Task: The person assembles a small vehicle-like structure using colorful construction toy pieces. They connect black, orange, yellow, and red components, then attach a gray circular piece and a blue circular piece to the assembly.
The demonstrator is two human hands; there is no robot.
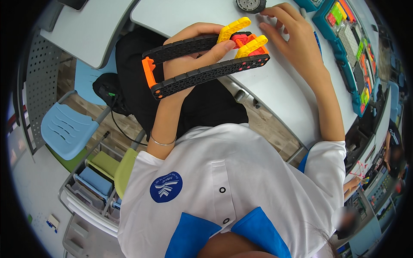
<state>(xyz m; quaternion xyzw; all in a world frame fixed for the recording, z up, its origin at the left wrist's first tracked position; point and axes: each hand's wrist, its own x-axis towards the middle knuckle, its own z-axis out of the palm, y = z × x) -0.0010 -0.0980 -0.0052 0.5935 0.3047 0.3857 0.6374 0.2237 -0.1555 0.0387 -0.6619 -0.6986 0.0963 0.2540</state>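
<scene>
My left hand (180, 68) is closed around a toy construction frame (211, 75), held up over my lap and the table edge. Two long black beams form its sides, an orange crosspiece (149, 72) joins one end, and red and orange parts fill the other. Two yellow angled beams (251, 46) stick up there, and my thumb presses beside a red piece. My right hand (297, 36) hovers low over the white table, fingers apart and slightly bent. Its fingertips are at the rim of a grey-hubbed black wheel (251, 4); whether they touch it I cannot tell.
A teal parts case (344, 64) with sorted colourful pieces lies at the right of the white table (275, 81). Another white table (92, 30) stands at the left, near a light blue chair (69, 129). Other people are in the background at far right.
</scene>
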